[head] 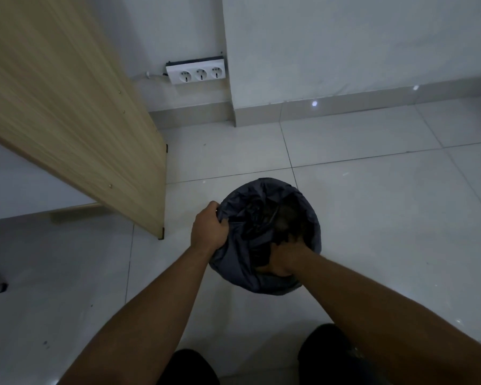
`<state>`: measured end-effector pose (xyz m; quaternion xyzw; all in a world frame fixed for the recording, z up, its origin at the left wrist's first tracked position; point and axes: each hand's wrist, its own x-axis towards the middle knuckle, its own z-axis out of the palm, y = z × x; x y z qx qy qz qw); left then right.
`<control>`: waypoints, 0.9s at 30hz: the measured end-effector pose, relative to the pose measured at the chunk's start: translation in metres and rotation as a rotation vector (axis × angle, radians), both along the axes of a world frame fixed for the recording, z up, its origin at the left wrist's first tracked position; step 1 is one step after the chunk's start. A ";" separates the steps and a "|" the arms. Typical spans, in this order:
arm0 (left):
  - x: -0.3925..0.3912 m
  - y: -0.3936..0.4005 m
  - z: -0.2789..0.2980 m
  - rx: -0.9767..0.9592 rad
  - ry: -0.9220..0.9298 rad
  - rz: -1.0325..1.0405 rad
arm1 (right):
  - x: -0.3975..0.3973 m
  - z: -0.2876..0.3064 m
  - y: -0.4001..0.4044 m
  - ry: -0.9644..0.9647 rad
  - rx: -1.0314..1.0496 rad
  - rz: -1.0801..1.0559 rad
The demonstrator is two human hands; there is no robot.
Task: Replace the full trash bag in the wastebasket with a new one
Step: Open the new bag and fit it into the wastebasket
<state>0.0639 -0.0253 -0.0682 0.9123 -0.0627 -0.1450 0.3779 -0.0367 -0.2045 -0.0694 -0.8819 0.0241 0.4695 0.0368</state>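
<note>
A round wastebasket stands on the tiled floor in front of me, wrapped all over by a dark grey trash bag point(261, 195) folded over its rim. My left hand point(208, 229) grips a bunch of the bag at the left rim. Lower right, my right hand point(283, 259) reaches down into the bag's mouth, its fingers curled into the dark plastic. The inside of the bag is dim and its contents are hard to make out.
A light wooden desk side panel point(95, 129) stands close on the left. A white triple socket strip point(196, 72) sits on the wall behind. White floor tiles point(386, 218) spread to the right. My dark-clad knees point(331, 354) show at the bottom.
</note>
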 end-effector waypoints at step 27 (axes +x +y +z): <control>-0.076 0.016 -0.004 -0.336 -0.030 0.210 | -0.049 0.019 0.038 -0.648 0.444 -0.390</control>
